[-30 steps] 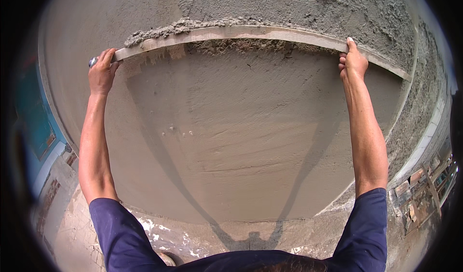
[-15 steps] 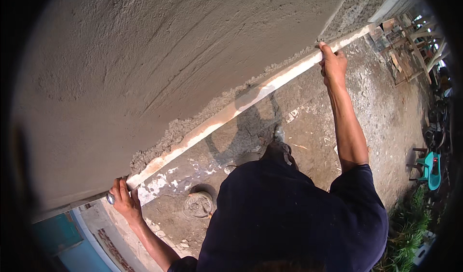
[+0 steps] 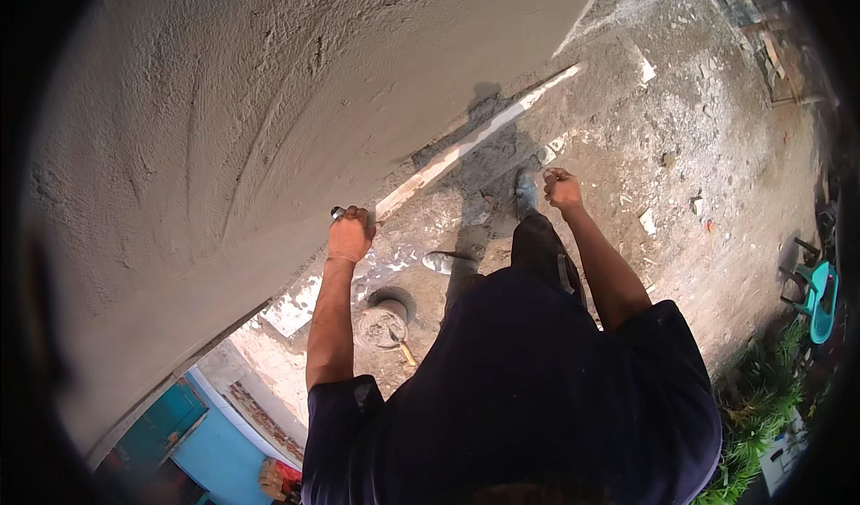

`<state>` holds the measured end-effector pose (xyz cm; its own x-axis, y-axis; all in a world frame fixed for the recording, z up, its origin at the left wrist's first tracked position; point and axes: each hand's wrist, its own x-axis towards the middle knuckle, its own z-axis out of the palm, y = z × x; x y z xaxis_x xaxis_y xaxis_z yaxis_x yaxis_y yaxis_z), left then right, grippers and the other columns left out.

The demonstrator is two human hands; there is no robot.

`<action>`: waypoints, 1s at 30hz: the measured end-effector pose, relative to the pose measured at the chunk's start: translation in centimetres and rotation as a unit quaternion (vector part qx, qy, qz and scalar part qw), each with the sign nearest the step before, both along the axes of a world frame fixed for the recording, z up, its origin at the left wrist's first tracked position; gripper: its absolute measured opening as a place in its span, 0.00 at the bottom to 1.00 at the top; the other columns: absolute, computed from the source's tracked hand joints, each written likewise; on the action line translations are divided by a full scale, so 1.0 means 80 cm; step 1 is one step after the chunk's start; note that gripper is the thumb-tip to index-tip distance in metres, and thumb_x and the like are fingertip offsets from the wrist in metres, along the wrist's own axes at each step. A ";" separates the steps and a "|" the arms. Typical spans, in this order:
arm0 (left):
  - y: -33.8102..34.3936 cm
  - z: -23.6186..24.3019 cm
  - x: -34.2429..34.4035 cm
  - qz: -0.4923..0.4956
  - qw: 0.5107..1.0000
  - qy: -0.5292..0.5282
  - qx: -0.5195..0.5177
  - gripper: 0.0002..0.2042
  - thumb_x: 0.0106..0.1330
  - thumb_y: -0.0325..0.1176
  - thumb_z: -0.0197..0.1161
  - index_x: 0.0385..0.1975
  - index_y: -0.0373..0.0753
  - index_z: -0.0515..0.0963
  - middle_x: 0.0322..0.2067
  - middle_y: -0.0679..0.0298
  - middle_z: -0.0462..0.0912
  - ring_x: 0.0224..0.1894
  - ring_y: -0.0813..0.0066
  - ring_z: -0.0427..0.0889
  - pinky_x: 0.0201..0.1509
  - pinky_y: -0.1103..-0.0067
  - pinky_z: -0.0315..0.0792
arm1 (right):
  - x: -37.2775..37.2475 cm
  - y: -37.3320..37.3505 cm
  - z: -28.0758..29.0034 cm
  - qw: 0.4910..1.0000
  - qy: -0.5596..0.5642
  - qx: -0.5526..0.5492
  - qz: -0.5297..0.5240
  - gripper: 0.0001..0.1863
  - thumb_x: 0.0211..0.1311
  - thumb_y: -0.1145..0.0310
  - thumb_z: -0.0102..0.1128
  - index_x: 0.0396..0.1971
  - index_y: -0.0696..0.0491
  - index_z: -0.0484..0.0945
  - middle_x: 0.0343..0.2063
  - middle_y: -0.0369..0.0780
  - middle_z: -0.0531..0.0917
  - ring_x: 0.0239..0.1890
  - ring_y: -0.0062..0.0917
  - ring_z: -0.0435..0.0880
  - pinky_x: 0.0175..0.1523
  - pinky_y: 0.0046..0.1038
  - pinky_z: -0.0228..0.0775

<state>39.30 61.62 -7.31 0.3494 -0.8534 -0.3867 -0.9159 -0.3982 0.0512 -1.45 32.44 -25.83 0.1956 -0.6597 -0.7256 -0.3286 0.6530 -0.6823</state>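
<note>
My left hand is closed around the near end of a long straightedge, a pale narrow bar smeared with mortar. The bar slants up and away to the right, close to the foot of the plastered wall. A small shiny, rounded piece shows beside the left fingers; its kind is unclear. My right hand is apart from the bar, above my foot, with its fingers curled in. What they hold, if anything, is hidden. Curved marks run across the wet grey plaster.
A bucket of mortar with a handled tool stands on the ground by my legs. Rubble and white splashes cover the dirt ground. A teal plastic chair and green plants are at the right. Wood pieces lie far right.
My right hand has let go of the straightedge and drawn back toward me. My left hand has moved right and up with the bar, which has come away from the ridge of mortar.
</note>
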 end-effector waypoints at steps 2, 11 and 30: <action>-0.022 0.052 -0.026 -0.023 0.999 -0.007 -0.024 0.17 0.58 0.43 0.72 0.41 0.40 0.79 0.44 0.58 0.82 0.45 0.53 0.84 0.47 0.63 0.78 | -0.007 0.012 -0.022 1.000 0.008 0.018 -0.004 0.13 0.69 0.58 0.64 0.43 0.53 0.80 0.21 0.35 0.78 0.17 0.21 0.75 0.19 0.24 0.63; 0.007 0.288 -0.142 -0.270 0.929 -0.112 -0.225 0.10 0.58 0.35 0.59 0.38 0.43 0.79 0.42 0.67 0.78 0.46 0.72 0.80 0.55 0.71 0.71 | 0.140 0.005 -0.017 0.979 -0.090 0.150 -0.101 0.25 0.66 0.39 0.56 0.46 0.47 0.76 0.27 0.34 0.79 0.18 0.23 0.72 0.22 0.28 0.58; 0.270 0.345 0.067 0.029 0.758 -0.401 -0.514 0.25 0.42 0.30 0.76 0.46 0.42 0.81 0.46 0.65 0.81 0.48 0.63 0.79 0.54 0.64 0.73 | 0.301 -0.006 0.477 0.837 -0.316 -0.388 -0.224 0.18 0.67 0.57 0.63 0.35 0.55 0.66 0.24 0.39 0.75 0.12 0.22 0.71 0.15 0.24 0.64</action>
<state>44.65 83.22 20.26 0.1689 -0.5350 0.8278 -0.7994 -0.5657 -0.2025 22.64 31.92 12.33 -0.0139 -0.9939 0.1092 0.4169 -0.1050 -0.9029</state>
